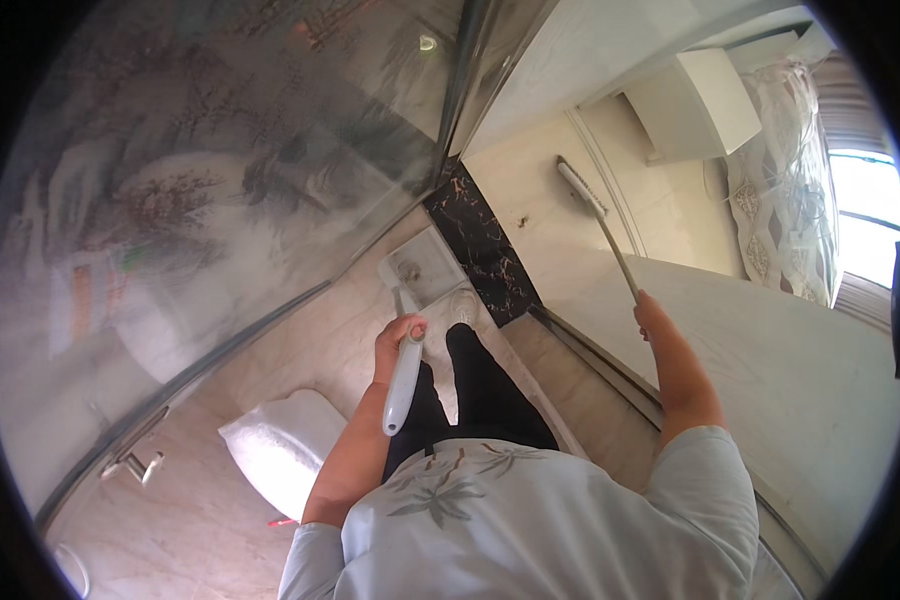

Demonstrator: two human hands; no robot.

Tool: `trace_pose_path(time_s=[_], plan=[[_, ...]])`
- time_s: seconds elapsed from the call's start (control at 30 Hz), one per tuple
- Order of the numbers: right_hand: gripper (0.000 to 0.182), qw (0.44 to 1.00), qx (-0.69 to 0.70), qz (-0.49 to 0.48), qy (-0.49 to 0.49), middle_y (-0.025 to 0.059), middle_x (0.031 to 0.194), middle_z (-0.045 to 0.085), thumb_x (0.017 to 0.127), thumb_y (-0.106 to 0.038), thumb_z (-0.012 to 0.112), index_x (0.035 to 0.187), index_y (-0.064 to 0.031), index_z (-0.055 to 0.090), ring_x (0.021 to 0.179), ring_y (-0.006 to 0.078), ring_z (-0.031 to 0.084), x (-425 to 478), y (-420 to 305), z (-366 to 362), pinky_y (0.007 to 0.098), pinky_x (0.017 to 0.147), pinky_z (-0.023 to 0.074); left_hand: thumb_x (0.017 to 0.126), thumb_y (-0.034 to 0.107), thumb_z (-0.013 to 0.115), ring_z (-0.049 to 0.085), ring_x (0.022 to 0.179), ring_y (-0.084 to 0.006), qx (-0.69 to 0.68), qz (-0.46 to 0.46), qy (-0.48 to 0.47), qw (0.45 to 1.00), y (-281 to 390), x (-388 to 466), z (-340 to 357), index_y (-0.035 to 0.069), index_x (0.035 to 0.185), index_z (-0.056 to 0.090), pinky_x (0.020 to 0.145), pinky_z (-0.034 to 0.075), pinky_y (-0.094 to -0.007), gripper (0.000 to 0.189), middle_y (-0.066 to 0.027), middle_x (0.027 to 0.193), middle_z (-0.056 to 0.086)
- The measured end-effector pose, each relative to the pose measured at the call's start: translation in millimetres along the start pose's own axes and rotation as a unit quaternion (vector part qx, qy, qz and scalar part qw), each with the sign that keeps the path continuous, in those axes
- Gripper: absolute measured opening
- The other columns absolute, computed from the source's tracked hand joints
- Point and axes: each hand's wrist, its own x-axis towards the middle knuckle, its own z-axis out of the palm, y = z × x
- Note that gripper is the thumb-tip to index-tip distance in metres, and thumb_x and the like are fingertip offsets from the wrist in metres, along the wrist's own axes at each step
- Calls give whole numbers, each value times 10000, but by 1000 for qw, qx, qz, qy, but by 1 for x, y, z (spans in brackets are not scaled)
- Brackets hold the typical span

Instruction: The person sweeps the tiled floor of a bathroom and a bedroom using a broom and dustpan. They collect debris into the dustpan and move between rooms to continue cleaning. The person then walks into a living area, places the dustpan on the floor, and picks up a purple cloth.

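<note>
My left hand (401,330) grips the pale handle (403,390) of a long-handled dustpan. Its pan (435,259) lies on the tiled floor in front of my shoe (463,306), with some dark dirt inside. In my right hand (649,315) is the thin stick of a broom (615,244), held out to the right. The broom's head (581,184) reaches past the black marble threshold (484,240), over the cream floor there. A small clump of dark debris (523,221) sits between the threshold and the broom head.
A glass panel (217,172) with a dark metal frame rises on my left. Below it are a metal handle (139,466) and a shiny white object (289,442). To the right stand a pale panel (750,360), a white box-shaped furnishing (697,105) and a patterned curtain (780,202).
</note>
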Motion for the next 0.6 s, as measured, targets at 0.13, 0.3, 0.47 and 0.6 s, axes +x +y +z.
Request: trace_pose_path(time_s=[0.13, 0.3, 0.47, 0.6], plan=[[530, 991, -85, -64, -83, 92, 532, 434, 760, -40, 404, 1259, -94, 235, 390, 195, 452, -13, -33, 34, 363, 342, 385, 783, 69, 513, 530, 731, -151, -6, 9, -24, 1000, -7, 1, 2, 51, 834, 573, 692, 416, -247, 81, -65, 771, 564], [566, 974, -143, -111, -137, 132, 555, 488, 746, -16, 407, 1271, -57, 198, 415, 225, 510, -59, -40, 77, 381, 356, 419, 794, 65, 525, 507, 714, -103, -93, -55, -17, 994, -11, 2, -7, 79, 858, 586, 652, 406, -224, 90, -36, 783, 555], [548, 953, -129, -128, -241, 143, 582, 509, 742, -34, 442, 1241, -52, 217, 427, 216, 521, -114, -36, 132, 359, 346, 435, 786, 140, 563, 472, 650, -77, -179, -77, -1, 981, -24, -4, -13, 67, 858, 602, 594, 383, -207, 110, -37, 803, 551], [481, 953, -88, -111, -266, 147, 617, 546, 740, -70, 464, 1196, -24, 317, 478, 225, 558, -182, -38, 163, 341, 402, 455, 763, 123, 588, 477, 670, -79, -380, -294, -20, 877, -26, -4, -25, 75, 856, 608, 597, 390, -212, 107, -49, 811, 551]])
